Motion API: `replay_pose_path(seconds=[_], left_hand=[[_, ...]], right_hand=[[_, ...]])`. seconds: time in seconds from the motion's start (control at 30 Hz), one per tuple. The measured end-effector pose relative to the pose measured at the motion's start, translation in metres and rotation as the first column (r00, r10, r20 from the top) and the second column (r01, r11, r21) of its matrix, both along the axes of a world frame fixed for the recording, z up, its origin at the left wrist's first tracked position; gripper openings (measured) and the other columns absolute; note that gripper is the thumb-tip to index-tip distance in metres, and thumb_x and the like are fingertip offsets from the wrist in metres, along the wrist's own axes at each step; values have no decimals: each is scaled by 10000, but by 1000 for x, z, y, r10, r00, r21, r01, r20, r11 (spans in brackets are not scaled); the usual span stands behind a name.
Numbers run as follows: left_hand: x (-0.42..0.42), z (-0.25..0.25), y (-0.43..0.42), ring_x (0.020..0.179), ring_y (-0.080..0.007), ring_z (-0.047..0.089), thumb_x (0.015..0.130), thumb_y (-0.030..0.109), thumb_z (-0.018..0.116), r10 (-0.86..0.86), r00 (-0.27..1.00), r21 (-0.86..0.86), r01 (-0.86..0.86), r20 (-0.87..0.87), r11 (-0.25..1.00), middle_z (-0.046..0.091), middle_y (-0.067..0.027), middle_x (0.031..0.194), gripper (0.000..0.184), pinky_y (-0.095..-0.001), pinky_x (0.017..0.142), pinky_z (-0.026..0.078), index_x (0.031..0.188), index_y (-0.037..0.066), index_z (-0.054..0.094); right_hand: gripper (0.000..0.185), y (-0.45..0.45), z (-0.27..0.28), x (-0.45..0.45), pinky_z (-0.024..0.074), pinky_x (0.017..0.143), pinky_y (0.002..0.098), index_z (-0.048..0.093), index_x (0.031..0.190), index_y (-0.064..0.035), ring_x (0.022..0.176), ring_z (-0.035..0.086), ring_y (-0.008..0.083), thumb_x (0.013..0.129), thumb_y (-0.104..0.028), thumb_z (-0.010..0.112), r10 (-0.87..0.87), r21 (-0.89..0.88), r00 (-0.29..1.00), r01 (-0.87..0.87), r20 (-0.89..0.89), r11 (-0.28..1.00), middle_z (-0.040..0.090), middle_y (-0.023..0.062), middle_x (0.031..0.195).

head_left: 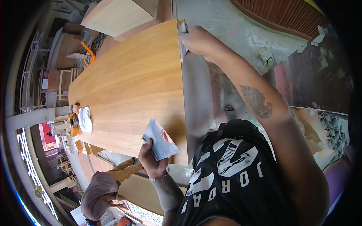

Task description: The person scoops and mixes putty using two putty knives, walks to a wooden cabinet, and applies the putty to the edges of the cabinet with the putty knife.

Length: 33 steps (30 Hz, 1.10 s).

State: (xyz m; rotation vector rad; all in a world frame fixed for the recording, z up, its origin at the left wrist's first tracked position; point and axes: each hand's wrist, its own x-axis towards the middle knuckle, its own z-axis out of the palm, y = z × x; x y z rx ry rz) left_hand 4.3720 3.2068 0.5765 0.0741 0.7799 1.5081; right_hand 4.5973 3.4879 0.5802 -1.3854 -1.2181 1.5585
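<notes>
Left grip [154,163] holds a flat grey sheet [163,145], thumb on top, over one corner of the wooden desk [128,83] | Right grip [198,39] pinches a folded grey sheet [182,49] at another corner | Crumpled white bundle [86,120] lies well apart from both

Just one cam here, worn on the head, looking forward and down past the wearer's black shirt [230,179], with the wooden panel [124,83] up close. Super wide lens, dark curved corners, and it's rolled so the room [56,113] beyond lies sideways along the left.
</notes>
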Motion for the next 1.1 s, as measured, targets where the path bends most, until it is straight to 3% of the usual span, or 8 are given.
replay_pose_path(seconds=[0.17, 0.5, 0.73, 0.8, 0.83, 0.87, 0.97, 1.1], left_hand=[[5, 1, 4, 1080, -294, 611, 852, 135, 602, 52, 989, -98, -66, -135, 993, 622, -144, 1179, 442, -453, 931, 497, 1254, -20, 503], [12, 4, 16, 1168, -282, 582, 876, 91, 562, -35, 998, -2, 35, -57, 999, 612, -170, 1228, 447, -406, 1035, 446, 1288, -66, 488], [25, 10, 32, 1092, -278, 626, 891, 130, 559, -93, 994, -37, 91, -61, 995, 638, -145, 1184, 389, -446, 886, 541, 1251, -13, 525], [33, 14, 38, 1052, -277, 648, 896, 141, 558, -66, 994, -74, 61, -81, 995, 647, -137, 1169, 368, -446, 832, 568, 1233, -3, 535], [37, 16, 41, 1000, -276, 667, 900, 146, 555, -53, 995, -94, 46, -79, 995, 656, -133, 1149, 351, -427, 769, 586, 1219, 3, 542], [39, 18, 46, 948, -275, 686, 904, 151, 553, -41, 996, -109, 32, -77, 993, 665, -129, 1129, 333, -407, 706, 604, 1206, 8, 549], [34, 12, 55, 1011, -293, 659, 892, 162, 542, -80, 990, -77, 90, 120, 993, 641, -156, 1141, 413, -455, 726, 596, 1268, -3, 499], [64, 31, 78, 865, -267, 707, 928, 148, 500, -76, 997, -212, 71, -13, 975, 675, -153, 1098, 290, -347, 539, 596, 1178, 9, 550]], right_hand=[[321, -4, 7, 17, 547, 777, 348, 646, 1078, 30, 931, 652, 223, 914, -229, 551, 29, 17, 999, -29, -39, 999, 673, 137, 1023], [314, -8, -4, 17, 530, 692, 343, 659, 1050, 15, 839, 642, 193, 914, -250, 560, -33, 52, 995, 38, -99, 998, 673, 111, 946], [331, -33, 7, 4, 493, 721, 345, 648, 1040, 43, 832, 626, 214, 892, -243, 571, -18, 60, 982, 7, 186, 998, 660, 107, 910], [347, -48, 29, 21, 482, 728, 360, 642, 1050, 44, 845, 631, 249, 897, -259, 571, -16, 122, 999, 21, -36, 992, 666, 156, 912], [339, -55, 45, 31, 484, 766, 357, 637, 1094, 33, 864, 633, 265, 907, -239, 560, 100, 128, 983, -120, 154, 985, 667, 178, 939], [337, -63, 54, 39, 486, 805, 354, 631, 1138, 22, 883, 634, 281, 917, -218, 549, 206, 111, 918, -256, 339, 960, 667, 201, 966], [508, -116, -1, 40, 504, 780, 362, 534, 1353, -114, 973, 614, 313, 860, -195, 627, 51, 776, 987, -153, 154, 612, 608, 156, 1163], [628, -158, -9, 55, 508, 885, 409, 567, 1345, -175, 1034, 596, 298, 740, -123, 732, 184, 858, 919, -391, 348, 333, 567, 131, 1284]])
